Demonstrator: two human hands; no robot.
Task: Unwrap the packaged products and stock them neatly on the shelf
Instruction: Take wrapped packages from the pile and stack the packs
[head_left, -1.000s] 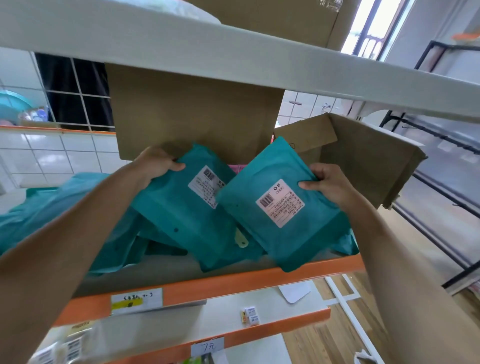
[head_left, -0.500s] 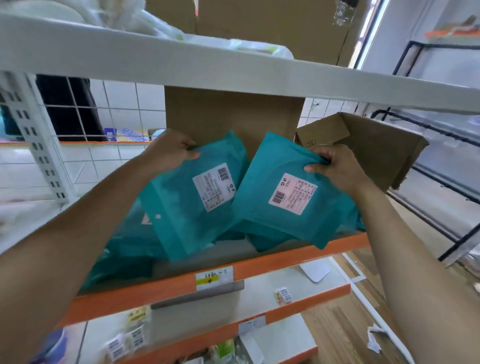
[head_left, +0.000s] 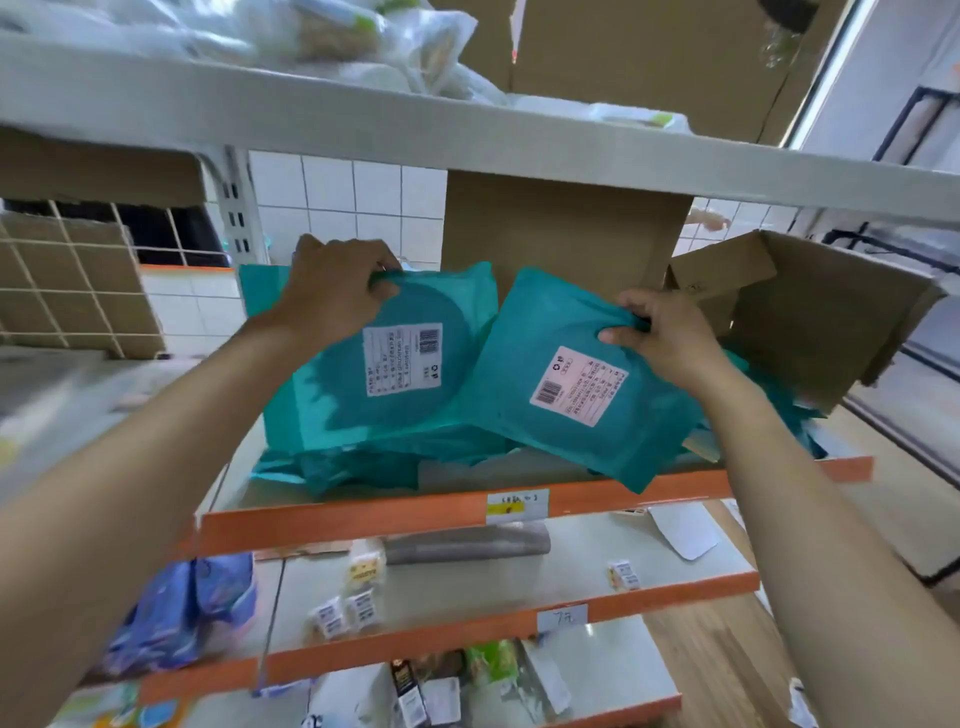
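At the far left a wire grid panel (head_left: 78, 291) stands behind the racking, and lower down a blue packet (head_left: 176, 613) lies on a lower shelf (head_left: 519, 618). The left hand (head_left: 332, 296) reaches in above the orange-edged shelf (head_left: 363, 519) and grips the top edge of the left teal package (head_left: 337, 405), fingers curled round its rim. This package stands tilted, its barcode label (head_left: 402, 358) facing out and turned on its side. It rests on a low heap of further teal packages (head_left: 353, 467) lying on the shelf. Just beside it and overlapping its right edge, the right teal package (head_left: 519, 332) leans at a slant, its lower corner jutting past the orange lip and its pale sticker (head_left: 579, 387) facing out. The right hand (head_left: 670, 338) pinches this package near its upper right corner, bunching the film. Behind both packages a tall cardboard box (head_left: 561, 228) stands upright against the tiled wall. At the right an open cardboard box (head_left: 815, 312) sits at the shelf's end, one flap turned toward the packages
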